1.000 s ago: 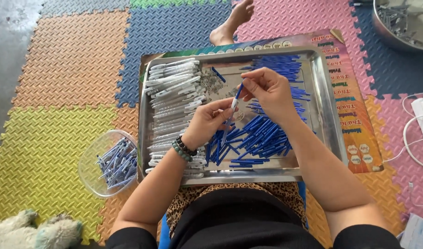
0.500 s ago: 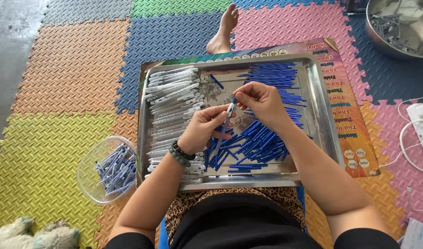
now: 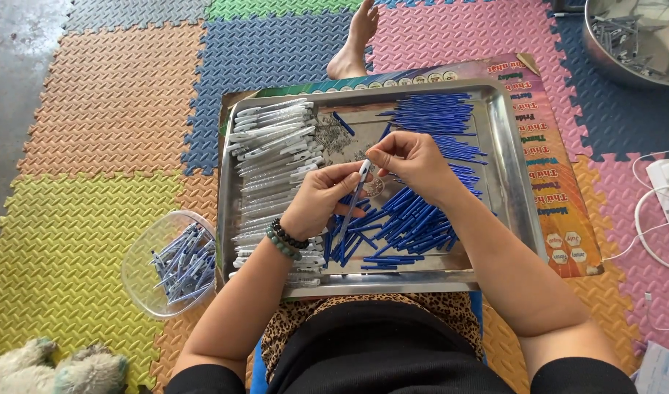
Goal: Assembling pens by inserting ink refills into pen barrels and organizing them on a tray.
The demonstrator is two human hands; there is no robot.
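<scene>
The left hand (image 3: 321, 201) pinches a slim pen barrel (image 3: 355, 197) upright over the middle of the steel tray (image 3: 509, 182), while the right hand (image 3: 411, 160) has its fingers pressed together on the barrel's top end — whatever small part they hold is hidden. A slip could drop it among the loose blue refills (image 3: 411, 219) or the tiny springs (image 3: 334, 135) — hard to find again.

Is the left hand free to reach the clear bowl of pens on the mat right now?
Probably not at once: the left hand grips a pen barrel with the right hand. The clear bowl sits open beside the left forearm, nothing blocking.
</scene>
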